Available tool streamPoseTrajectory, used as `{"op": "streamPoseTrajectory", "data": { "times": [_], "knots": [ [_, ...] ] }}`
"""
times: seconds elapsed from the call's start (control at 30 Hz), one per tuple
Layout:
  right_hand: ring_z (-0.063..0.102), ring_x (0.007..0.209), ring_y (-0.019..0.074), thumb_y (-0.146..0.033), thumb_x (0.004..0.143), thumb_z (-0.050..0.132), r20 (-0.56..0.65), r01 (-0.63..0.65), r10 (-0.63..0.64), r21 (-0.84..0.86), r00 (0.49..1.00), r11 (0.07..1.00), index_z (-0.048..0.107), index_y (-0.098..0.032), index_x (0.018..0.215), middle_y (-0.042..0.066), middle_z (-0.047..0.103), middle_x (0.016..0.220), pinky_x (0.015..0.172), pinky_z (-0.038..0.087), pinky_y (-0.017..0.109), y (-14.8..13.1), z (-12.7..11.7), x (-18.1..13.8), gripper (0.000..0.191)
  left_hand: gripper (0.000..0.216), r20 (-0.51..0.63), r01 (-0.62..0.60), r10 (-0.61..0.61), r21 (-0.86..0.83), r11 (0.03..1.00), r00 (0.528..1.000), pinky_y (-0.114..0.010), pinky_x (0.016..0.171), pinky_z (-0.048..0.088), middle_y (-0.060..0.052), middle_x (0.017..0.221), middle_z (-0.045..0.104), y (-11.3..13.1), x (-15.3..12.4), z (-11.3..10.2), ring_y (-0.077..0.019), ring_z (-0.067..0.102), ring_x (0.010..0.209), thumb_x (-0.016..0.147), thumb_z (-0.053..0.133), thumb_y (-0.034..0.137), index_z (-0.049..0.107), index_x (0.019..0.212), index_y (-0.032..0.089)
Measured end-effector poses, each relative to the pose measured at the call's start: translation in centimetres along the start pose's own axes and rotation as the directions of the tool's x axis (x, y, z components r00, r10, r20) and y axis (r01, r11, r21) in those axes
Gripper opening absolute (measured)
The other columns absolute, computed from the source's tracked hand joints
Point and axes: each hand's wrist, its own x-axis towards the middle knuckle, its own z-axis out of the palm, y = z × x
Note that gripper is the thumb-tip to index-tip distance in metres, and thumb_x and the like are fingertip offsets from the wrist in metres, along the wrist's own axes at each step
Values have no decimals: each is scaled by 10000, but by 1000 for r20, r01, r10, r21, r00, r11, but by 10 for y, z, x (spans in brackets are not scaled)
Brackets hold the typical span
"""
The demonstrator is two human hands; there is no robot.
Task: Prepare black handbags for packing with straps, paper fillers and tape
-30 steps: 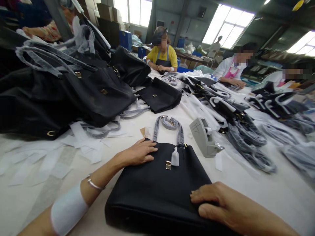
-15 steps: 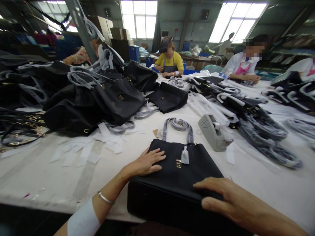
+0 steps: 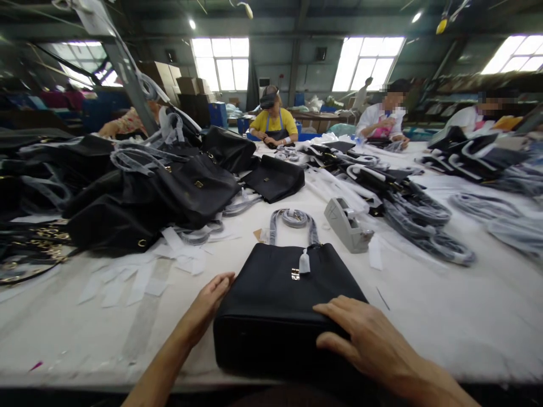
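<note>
Left hand (image 3: 208,298) has shifted from the front panel of the black handbag (image 3: 275,299) to its left side; fingers extended, held close together, contact with the side unclear. Right hand (image 3: 358,330) lies on the bag's lower right, fingers stretched out, thumb apart. Bag lies on the white table (image 3: 428,322), base toward the wearer, wrapped handles (image 3: 273,227) pointing away. Gold clasp (image 3: 295,275): no lettering readable. White-wrapped tag (image 3: 304,262) beside it: likewise. Grey tape dispenser (image 3: 339,222), beyond bag's right, bears a dark handwritten mark, possibly "H"; reading uncertain.
</note>
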Motion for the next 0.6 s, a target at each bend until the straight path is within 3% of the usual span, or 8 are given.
{"op": "streamPoseTrajectory", "data": {
  "times": [0.23, 0.33, 0.4, 0.5, 0.6],
  "knots": [
    [665, 843, 258, -265, 757, 737, -97, 25, -26, -9, 995, 1000, 609, -210, 1204, 73, 701, 991, 771, 525, 387, -17, 16, 6, 468, 503, 55, 283, -278, -197, 939, 959, -422, 967, 478, -50, 1242, 643, -17, -74, 0, -291, 574, 1173, 739, 658, 613, 684, 1098, 262],
    [658, 853, 252, -303, 777, 714, -52, -46, 52, 103, 997, 994, 649, -220, 1080, 55, 699, 947, 784, 512, 376, -15, 12, 11, 321, 579, 116, 345, -326, -323, 881, 938, -462, 941, 489, -106, 1121, 694, -29, -83, 2, -331, 627, 1073, 710, 634, 684, 717, 1043, 217],
    [656, 861, 238, -339, 803, 679, -13, -150, 156, 214, 988, 965, 656, -231, 1004, 36, 697, 927, 784, 506, 350, -8, 4, 15, 230, 641, 177, 308, -258, -387, 869, 950, -481, 985, 459, -119, 1128, 688, -32, -80, 4, -338, 618, 1090, 728, 564, 735, 713, 1061, 209],
    [654, 812, 209, -421, 824, 637, 14, -281, 305, 430, 952, 858, 646, -237, 919, 6, 695, 858, 734, 506, 297, 0, -6, 21, 208, 720, 178, 56, 16, -393, 918, 984, -458, 1082, 378, -100, 1248, 630, -16, -66, 10, -324, 528, 1222, 710, 537, 781, 670, 1159, 235],
    [643, 713, 199, -514, 812, 619, -33, -311, 458, 691, 888, 653, 632, -214, 881, 5, 685, 770, 647, 516, 280, -2, 4, 29, 308, 833, 186, -280, 335, -269, 922, 924, -442, 1107, 353, -94, 1336, 566, 34, -49, 29, -332, 444, 1295, 653, 649, 744, 554, 1312, 244]
  ]
}}
